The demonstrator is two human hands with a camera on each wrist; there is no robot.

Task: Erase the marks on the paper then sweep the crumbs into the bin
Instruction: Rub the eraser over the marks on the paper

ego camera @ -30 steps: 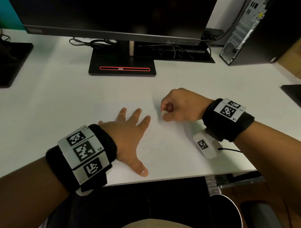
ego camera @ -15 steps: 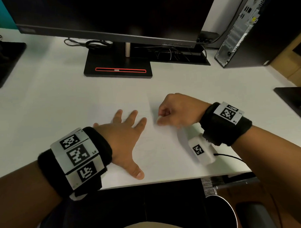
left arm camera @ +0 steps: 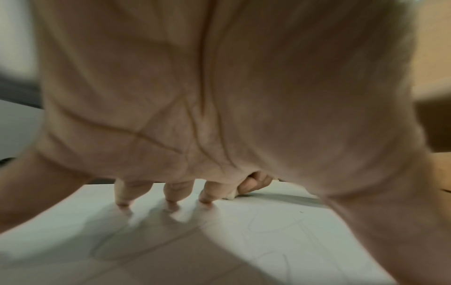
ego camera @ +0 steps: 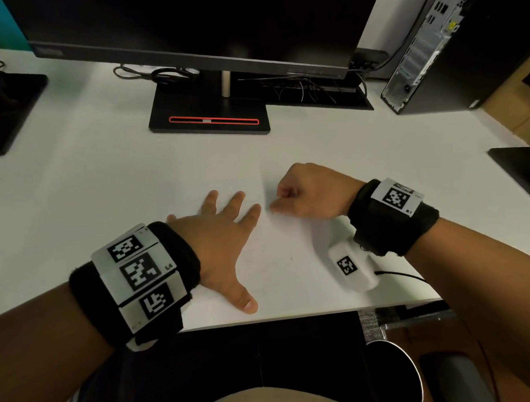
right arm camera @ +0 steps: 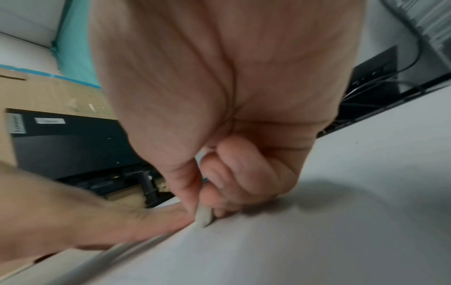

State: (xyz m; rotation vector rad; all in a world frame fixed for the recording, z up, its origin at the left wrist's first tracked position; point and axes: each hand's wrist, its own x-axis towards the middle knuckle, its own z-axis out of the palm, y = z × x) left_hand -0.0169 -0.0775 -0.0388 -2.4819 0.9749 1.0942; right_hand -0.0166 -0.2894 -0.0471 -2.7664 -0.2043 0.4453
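Observation:
A white sheet of paper (ego camera: 278, 260) lies on the white desk near its front edge, with faint pencil marks (left arm camera: 280, 227) on it. My left hand (ego camera: 225, 232) lies flat on the paper with fingers spread, holding it down. My right hand (ego camera: 311, 193) is curled and pinches a small white eraser (right arm camera: 203, 215) between thumb and fingers, its tip pressed on the paper just beside my left index fingertip (ego camera: 255, 208). In the left wrist view the eraser (left arm camera: 230, 195) shows just past my fingers. A dark round bin (ego camera: 396, 373) stands on the floor below the desk's front edge, at the right.
A monitor on a black stand (ego camera: 209, 115) is at the back of the desk, with cables behind it. A computer tower (ego camera: 450, 44) stands at the back right. Another black base (ego camera: 8, 110) sits at the left, a dark object (ego camera: 521, 167) at the right edge.
My right hand with the eraser has shifted slightly left, closer to my left index finger. The left hand has stayed flat on the paper.

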